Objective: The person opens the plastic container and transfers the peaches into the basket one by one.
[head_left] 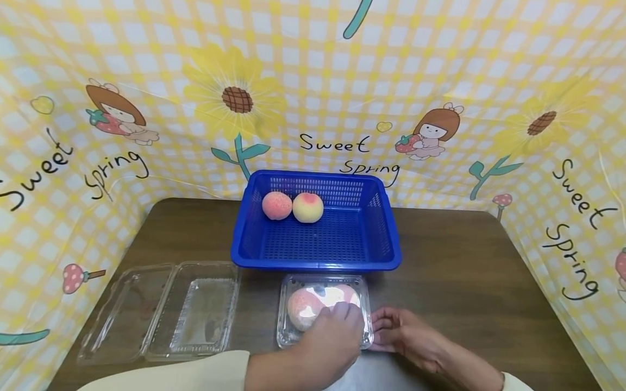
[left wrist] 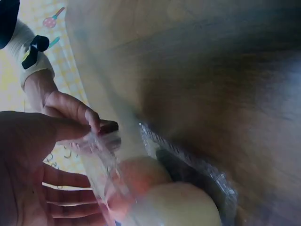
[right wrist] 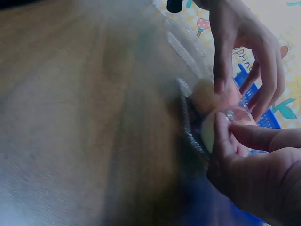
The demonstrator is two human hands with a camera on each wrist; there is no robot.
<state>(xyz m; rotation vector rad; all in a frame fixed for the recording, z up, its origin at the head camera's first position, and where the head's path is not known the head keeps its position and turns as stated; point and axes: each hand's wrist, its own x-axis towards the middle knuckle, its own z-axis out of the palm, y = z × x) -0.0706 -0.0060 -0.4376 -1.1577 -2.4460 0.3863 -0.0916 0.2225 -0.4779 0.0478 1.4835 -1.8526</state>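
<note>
Left hand (head_left: 335, 342): fingers open, loose over clamshell (head_left: 286, 338) | right hand (head_left: 408, 335): fingers pinching its right edge | I reckon lopsided pressing could bruise peaches (head_left: 300, 307)

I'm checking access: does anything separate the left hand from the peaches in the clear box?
Yes: the clear lid is over those peaches, between them and the left hand.

The checked cloth (head_left: 313, 81) reads "Sweet (head_left: 335, 144) Spring (head_left: 370, 168)" at the back; the same words stand at left; likewise at right.
</note>
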